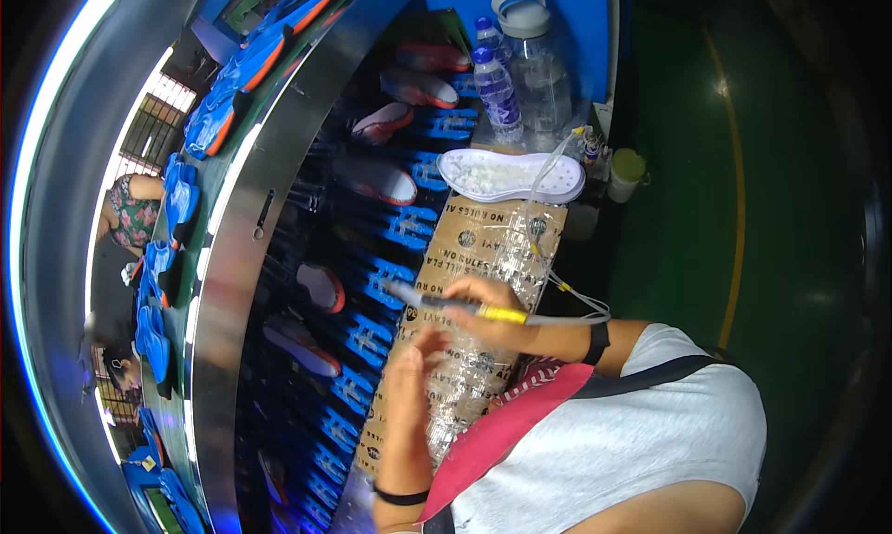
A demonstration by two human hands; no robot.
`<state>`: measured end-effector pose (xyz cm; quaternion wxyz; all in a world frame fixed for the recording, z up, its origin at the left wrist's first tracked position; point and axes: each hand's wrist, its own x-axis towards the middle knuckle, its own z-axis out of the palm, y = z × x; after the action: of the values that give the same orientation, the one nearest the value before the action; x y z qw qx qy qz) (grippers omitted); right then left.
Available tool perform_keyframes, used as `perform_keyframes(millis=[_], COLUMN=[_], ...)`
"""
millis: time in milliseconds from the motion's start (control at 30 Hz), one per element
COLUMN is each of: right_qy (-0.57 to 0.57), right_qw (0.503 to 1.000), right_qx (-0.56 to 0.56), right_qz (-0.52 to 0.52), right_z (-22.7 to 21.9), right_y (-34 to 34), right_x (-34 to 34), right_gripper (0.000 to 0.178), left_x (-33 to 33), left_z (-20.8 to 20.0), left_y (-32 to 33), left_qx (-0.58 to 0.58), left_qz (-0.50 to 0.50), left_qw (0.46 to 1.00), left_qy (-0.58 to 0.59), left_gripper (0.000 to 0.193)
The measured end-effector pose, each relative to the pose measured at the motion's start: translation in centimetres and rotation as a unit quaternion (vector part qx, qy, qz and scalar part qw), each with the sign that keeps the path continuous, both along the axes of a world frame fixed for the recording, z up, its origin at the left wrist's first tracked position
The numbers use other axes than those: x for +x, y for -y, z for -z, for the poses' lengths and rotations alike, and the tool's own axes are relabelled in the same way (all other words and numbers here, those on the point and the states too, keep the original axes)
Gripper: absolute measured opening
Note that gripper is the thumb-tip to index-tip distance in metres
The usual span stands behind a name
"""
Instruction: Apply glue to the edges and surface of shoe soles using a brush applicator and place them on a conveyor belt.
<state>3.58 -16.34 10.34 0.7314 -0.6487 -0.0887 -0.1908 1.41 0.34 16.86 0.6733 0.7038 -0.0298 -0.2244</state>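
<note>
The right hand point(491, 295) was found closed around a slim pen-shaped tool point(502, 315), yellow toward its rear, with the tip pointing left over the tabletop's edge. The left hand point(409, 367) was raised just nearer, close to the tool; motion blur prevented a finding on whether its fingers were apart or together, or whether the 2 hands touched.

A pale flexible tube point(571, 320) ran from the tool's rear, looped to the right and passed to the far end, crossing 1 white sole point(562, 176). That sole lay across the far end of the tabletop point(469, 255), which was covered with printed cardboard under clear film. To the left stood rows of blue holders point(409, 226) and several shoe parts, including 1 with a red edge point(321, 288).

In this inspector's judgement, sound handling called for a light pencil grip near the front, the tip clear of the left fingers, and slack in the tube. The tube's path over the sole was rated a snag risk; lifting it aside was advisable.
</note>
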Motion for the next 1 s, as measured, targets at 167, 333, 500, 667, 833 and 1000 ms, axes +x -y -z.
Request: perform_keyframes(millis=[167, 333, 500, 667, 833, 1000], right_qy=[0.083, -0.055, -0.039, -0.227, -0.043, 0.059], right_qw=[0.984, 0.978, 0.954, 0.713, 0.681, 0.952], right_qx=[-0.137, -0.124, -0.113, -0.271, -0.274, -0.082], right_qz=[-0.074, -0.157, -0.275, -0.606, -0.677, -0.288], right_z=[1.1, 2.7, 3.5, 0.7, -5.9, -12.4], right_y=[-2.0, -3.3, -4.4, -3.0, -0.1, 2.7], right_x=[-2.6, -3.2, -5.1, -4.0, -1.0, 7.2], right_gripper=[0.023, 0.029, 0.06, 0.082, 0.044, 0.036], left_x=[-3.2, -3.3, -4.4, -5.2, -6.6, -6.6], left_z=[3.8, 5.2, 7.0, 8.0, 9.4, 8.1], left_y=[3.0, 1.7, 0.0, -3.3, -6.0, -5.9], left_qx=[-0.255, -0.285, -0.277, -0.283, -0.332, -0.351], left_qz=[-0.126, -0.163, -0.249, -0.356, -0.402, -0.437], left_qw=[0.933, 0.912, 0.898, 0.866, 0.835, 0.813], left_qy=[-0.22, -0.244, -0.232, -0.207, -0.174, -0.158], left_gripper=[0.058, 0.049, 0.043, 0.036, 0.035, 0.033])
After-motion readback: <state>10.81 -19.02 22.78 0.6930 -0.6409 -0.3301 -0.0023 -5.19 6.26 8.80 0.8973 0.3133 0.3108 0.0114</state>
